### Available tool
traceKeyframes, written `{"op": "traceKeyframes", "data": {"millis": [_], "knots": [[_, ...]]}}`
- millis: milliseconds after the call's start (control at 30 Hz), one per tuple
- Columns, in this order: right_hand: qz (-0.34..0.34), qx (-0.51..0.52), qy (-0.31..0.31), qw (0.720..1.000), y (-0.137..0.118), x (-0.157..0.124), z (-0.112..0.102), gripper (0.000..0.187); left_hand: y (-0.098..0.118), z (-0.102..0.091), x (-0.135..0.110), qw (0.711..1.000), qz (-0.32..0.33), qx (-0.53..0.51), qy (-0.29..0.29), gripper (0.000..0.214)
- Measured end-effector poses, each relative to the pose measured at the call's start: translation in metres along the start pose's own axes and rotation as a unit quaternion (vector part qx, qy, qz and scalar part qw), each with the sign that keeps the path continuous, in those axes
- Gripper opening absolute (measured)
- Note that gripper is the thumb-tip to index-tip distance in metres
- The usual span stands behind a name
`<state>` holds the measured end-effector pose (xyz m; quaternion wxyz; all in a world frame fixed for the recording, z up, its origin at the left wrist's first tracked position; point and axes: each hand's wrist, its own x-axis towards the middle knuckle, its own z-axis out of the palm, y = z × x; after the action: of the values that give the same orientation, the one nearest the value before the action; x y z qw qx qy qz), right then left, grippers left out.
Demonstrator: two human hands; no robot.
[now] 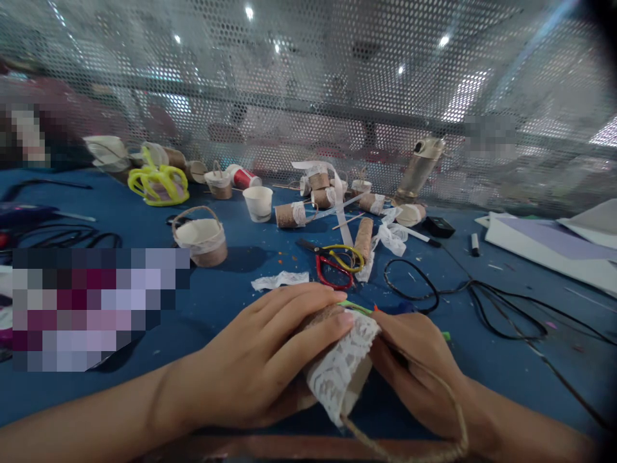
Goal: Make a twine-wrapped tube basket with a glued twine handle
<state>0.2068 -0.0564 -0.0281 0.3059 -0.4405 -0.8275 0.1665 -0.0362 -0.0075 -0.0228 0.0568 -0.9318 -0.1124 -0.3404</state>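
A small paper-cup basket [332,379] lies tilted on its side at the table's front, wrapped in brown twine with white lace [354,344] round its rim. My left hand [270,347] is closed over its body, fingers across the lace. At the rim, my right hand [414,360] has its fingers pressed together against the lace; their tips are partly hidden. A twine handle [457,411] loops out from the cup's mouth past my right wrist. Just behind the hands a thin green piece [355,307] and a blue object [407,307] show in part.
Red- and yellow-handled scissors [340,263], a lace strip [280,280] and a twine roll [364,238] lie ahead. A finished-looking basket [205,243], a white cup [258,203] and several small baskets stand farther back. Black cable [506,308] loops at right; paper sheets [544,244] lie beyond.
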Motion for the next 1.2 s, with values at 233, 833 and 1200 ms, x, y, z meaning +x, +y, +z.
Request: {"op": "traceKeyframes", "data": {"millis": [233,833,1200], "knots": [[-0.05,-0.025,0.021,0.998,-0.006,0.002,-0.003,0.031,0.003,-0.003,0.0,0.999,-0.021,-0.001,0.029,0.034],[-0.067,-0.015,0.012,0.998,-0.005,0.004,-0.004,0.026,-0.005,-0.008,0.0,0.995,-0.033,-0.065,-0.068,0.058],[-0.155,-0.108,0.066,0.98,0.006,0.002,0.005,0.024,-0.007,-0.007,0.002,0.973,-0.027,-0.187,-0.135,0.074]]}}
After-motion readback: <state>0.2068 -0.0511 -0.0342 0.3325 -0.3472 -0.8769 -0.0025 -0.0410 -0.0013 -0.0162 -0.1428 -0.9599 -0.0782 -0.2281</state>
